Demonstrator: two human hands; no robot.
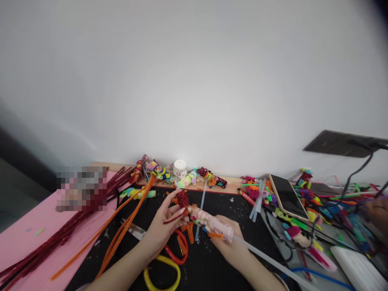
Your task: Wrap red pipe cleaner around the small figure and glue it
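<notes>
My left hand (pixel 168 220) pinches a red glittery pipe cleaner coil (pixel 182 199), with a loose red strand trailing beneath the fingers. My right hand (pixel 230 242) is wrapped round a pale pink glue gun (pixel 214 223) decorated with colourful bits. Its tip points at the red coil, close to my left fingertips; whether they touch I cannot tell. A long translucent glue stick (pixel 266 256) runs out of its back toward the lower right. Short orange pipe cleaner pieces (pixel 188 232) lie below the hands. Scissors (pixel 162 271) with red and yellow handles rest near my left forearm.
Long orange pipe cleaners (pixel 121 238) and red glittery ones (pixel 69 226) lie to the left, partly on a pink surface (pixel 27 246). A paper cup (pixel 180 169) and small figures line the wall. Right: glue sticks (pixel 258 202), a phone (pixel 289 197), cables, a white box (pixel 357 266).
</notes>
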